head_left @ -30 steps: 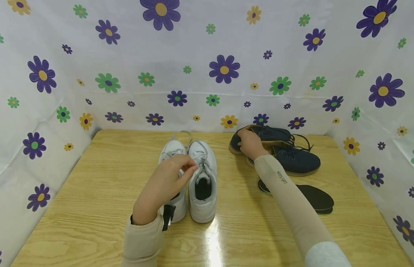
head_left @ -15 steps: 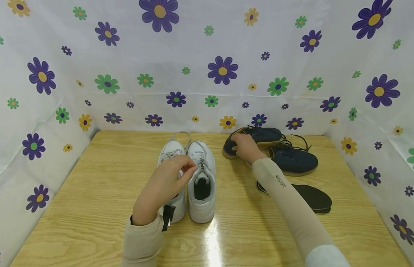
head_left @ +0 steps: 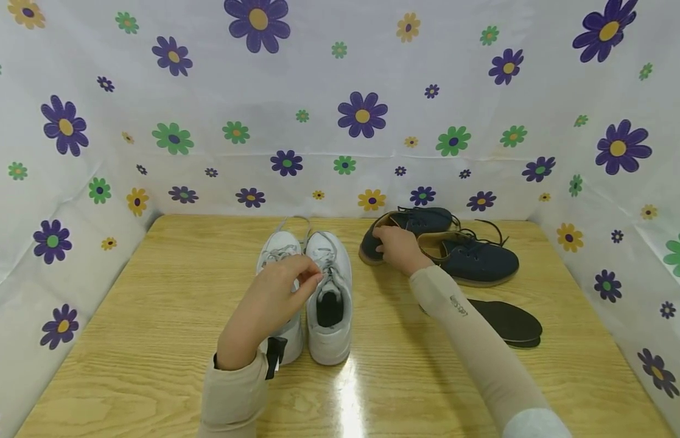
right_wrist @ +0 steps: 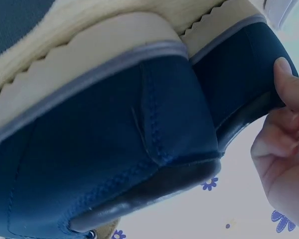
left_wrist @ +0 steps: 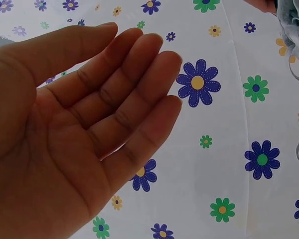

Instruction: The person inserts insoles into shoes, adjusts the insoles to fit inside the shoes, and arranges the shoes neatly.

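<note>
At the back right of the table, my right hand (head_left: 400,248) grips the heel of the rear navy lace-up shoe (head_left: 435,218). In the right wrist view, the thumb (right_wrist: 290,82) lies against that heel and the other fingers are curled under. The front navy shoe (head_left: 482,264) stands beside it, laces loose at its far side. My left hand (head_left: 276,292) hovers over the pair of white sneakers, fingers loosely bent with nothing in them, as the left wrist view of the palm (left_wrist: 70,134) shows. It partly hides the left sneaker (head_left: 279,246); the right sneaker (head_left: 330,304) shows whole.
A pair of black insoles (head_left: 509,325) lies stacked on the wooden table (head_left: 153,340), in front of the navy shoes and partly under the right forearm. Flower-printed white cloth (head_left: 296,73) walls in the back and both sides.
My right hand has drawn the rear navy shoe left and slightly toward me, uncovering more of the front shoe's opening. My left hand stays over the sneakers. The head view has shifted a little.
</note>
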Demonstrator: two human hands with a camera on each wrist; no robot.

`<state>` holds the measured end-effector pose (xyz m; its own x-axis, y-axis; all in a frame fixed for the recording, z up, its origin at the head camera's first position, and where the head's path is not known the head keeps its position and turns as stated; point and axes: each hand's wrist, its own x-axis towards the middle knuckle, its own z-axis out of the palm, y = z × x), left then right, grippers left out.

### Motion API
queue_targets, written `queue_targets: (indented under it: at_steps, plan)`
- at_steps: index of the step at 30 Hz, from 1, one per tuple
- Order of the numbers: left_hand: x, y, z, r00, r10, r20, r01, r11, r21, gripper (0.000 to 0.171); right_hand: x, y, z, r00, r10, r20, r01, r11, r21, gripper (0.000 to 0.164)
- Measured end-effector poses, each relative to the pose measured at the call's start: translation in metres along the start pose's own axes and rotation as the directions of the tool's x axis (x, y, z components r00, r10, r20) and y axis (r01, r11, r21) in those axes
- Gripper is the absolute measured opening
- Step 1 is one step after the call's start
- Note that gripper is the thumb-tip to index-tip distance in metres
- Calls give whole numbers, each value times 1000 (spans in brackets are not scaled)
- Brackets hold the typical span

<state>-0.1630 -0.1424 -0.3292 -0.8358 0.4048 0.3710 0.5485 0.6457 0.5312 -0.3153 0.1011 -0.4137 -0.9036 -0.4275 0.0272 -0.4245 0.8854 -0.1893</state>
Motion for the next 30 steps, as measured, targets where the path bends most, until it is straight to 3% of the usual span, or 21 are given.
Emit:
queue_targets:
  at_steps: [5,14,19,30]
  plan:
    - [0,1,0,1000,-6,-2,6,1000,4,4,-5,-4,2,999,29,30,-32,996,79,24]
    - [0,2,-2,1000,-24,9,25,1000,-11,3,-14,-6,13,1000,10,22,-12,991,131,33]
    - [-1,1,-3,999,-34,19,34,999,-12,4,-19,-9,19,999,-27,-17,29,989,143,34]
    - [-3,1,-4,1000,-10,-6,10,1000,1,4,-29,-12,24,999,-27,-27,31,992,125,34]
